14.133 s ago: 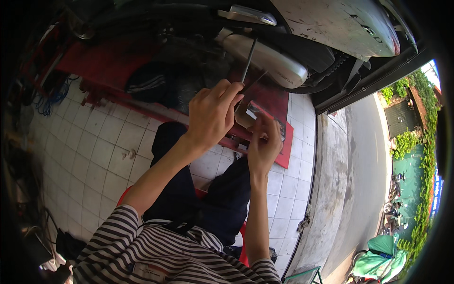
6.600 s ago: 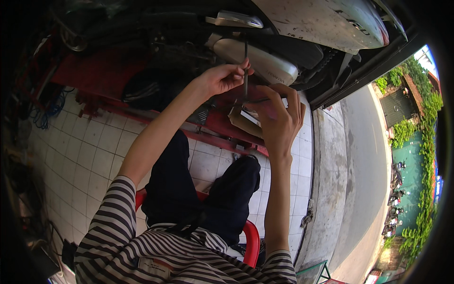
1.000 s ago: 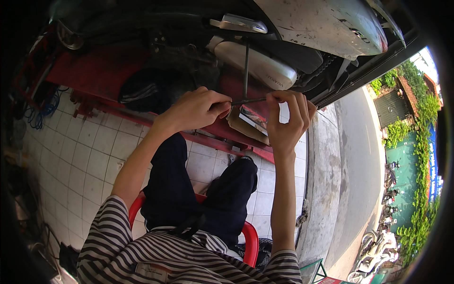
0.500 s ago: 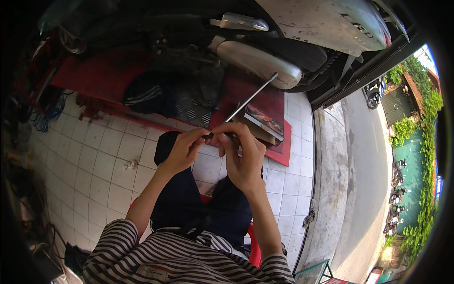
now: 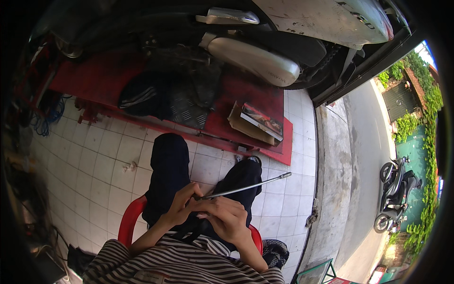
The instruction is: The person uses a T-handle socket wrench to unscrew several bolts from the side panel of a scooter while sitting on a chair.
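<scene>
Low over my lap, I hold a long thin metal rod (image 5: pixel 253 184) with a thicker, socket-like tip. It slants away to the right, and its free tip hangs over the white tiles. My left hand (image 5: pixel 179 206) pinches around its near end, where a small dark part shows between the fingers. Curled below the rod, my right hand (image 5: pixel 226 217) is closed around that same end, close against the left fingers. The fingers hide the handle end, so its shape cannot be made out.
Ahead, a motorbike with a silver cover (image 5: pixel 257 61) stands on a red platform (image 5: pixel 234 90). A box and a printed packet (image 5: pixel 262 119) lie there, by a dark cloth (image 5: pixel 144 97). I sit on a red stool (image 5: pixel 130 220). Blue hose (image 5: pixel 49 116) coils at left; a street (image 5: pixel 362 156) runs at right.
Both hands have drawn back toward my lap with the rod. Its tip has swung down and right, away from the motorbike's silver cover. Outside, a motorbike has come into view on the street.
</scene>
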{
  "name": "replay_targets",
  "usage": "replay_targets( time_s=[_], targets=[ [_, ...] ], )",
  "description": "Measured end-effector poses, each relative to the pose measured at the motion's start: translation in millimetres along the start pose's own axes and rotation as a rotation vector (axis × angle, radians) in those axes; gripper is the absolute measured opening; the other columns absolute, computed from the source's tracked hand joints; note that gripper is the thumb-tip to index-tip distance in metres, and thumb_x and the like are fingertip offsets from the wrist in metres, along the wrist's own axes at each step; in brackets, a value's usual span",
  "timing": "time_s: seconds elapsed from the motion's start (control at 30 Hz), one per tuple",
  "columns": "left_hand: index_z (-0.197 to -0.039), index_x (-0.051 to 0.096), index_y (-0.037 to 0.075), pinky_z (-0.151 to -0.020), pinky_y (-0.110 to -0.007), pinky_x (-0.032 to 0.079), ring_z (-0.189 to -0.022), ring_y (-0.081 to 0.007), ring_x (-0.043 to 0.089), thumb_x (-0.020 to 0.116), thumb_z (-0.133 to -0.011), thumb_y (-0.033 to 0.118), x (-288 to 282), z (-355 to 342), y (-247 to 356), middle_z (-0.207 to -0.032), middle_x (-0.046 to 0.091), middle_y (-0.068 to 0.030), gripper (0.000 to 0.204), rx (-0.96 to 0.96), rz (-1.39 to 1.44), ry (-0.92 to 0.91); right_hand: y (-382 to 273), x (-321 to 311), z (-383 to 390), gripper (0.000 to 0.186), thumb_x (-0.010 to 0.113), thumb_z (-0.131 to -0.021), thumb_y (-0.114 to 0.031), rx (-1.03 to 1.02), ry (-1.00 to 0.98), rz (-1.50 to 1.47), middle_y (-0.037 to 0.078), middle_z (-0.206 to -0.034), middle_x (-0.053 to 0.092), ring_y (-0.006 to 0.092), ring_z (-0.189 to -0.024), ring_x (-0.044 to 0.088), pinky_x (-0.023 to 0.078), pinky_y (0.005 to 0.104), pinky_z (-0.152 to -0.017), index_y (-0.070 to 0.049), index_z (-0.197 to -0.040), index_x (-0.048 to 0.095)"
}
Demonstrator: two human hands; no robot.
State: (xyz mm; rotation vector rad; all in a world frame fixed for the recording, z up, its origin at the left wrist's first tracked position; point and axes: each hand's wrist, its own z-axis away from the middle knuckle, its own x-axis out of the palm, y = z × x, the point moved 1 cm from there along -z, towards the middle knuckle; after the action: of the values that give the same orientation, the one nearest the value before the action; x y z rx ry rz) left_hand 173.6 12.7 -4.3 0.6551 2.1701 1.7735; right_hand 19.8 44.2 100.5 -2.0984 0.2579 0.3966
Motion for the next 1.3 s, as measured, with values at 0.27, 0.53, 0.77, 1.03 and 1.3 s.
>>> replay_targets(
  time_s=[0.27,0.53,0.77,1.03,1.3],
  targets=[
    [-0.071,0.051,0.002,-0.055,-0.033,0.031,-0.058,-0.0205,0.039,0.077,-0.075,0.028,10.9,1.9,-20.7,-0.063,0.043,-0.0042,0.037,0.212,-0.257,0.086,7.4,9.2,26.3,0.027,0.071,-0.080,0.001,0.224,0.056,-0.060,0.012,-0.081,0.060,0.0290,-0.070,0.062,0.049,0.0359,-0.063,0.000,-0.107,0.065],
    [-0.057,0.043,0.002,-0.049,-0.030,0.022,-0.050,-0.0094,0.031,0.071,-0.090,0.018,8.6,9.6,-26.3,-0.052,0.034,0.0006,0.046,-0.151,-0.131,0.233,9.6,-3.4,53.2,0.034,0.074,-0.080,0.002,0.266,0.265,0.104,0.012,-0.109,0.065,0.0261,-0.088,0.065,0.054,0.0342,-0.074,-0.002,-0.112,0.065],
    [-0.058,0.039,0.012,-0.051,-0.028,0.018,-0.050,-0.0045,0.023,0.057,-0.102,0.022,25.5,-11.9,-19.5,-0.055,0.031,0.0062,0.048,-0.302,0.300,0.431,41.1,-30.6,119.8,0.044,0.067,-0.082,0.012,0.221,0.885,0.256,0.015,-0.107,0.061,0.0209,-0.095,0.061,0.048,0.0312,-0.083,-0.003,-0.118,0.048],
    [-0.062,0.026,0.015,-0.053,-0.030,0.025,-0.051,-0.0098,0.021,0.043,-0.106,0.025,94.7,-47.5,-6.7,-0.055,0.020,0.0037,0.049,-0.318,0.663,0.269,78.7,-40.8,75.5,0.041,0.039,-0.108,-0.027,0.498,0.830,-0.446,0.020,-0.129,0.055,0.0269,-0.126,0.052,0.040,0.0390,-0.106,0.001,-0.138,0.039],
    [-0.104,0.049,0.007,-0.080,-0.030,0.042,-0.078,-0.0135,0.050,0.044,-0.107,0.030,134.6,-64.7,-31.8,-0.087,0.050,-0.0029,0.024,-0.386,0.545,-0.014,107.2,-81.9,14.0,0.032,0.034,-0.110,-0.035,0.580,0.702,-0.573,-0.003,-0.054,0.033,0.0124,-0.042,0.045,0.042,0.0251,-0.044,-0.010,-0.091,0.042]
  ],
)
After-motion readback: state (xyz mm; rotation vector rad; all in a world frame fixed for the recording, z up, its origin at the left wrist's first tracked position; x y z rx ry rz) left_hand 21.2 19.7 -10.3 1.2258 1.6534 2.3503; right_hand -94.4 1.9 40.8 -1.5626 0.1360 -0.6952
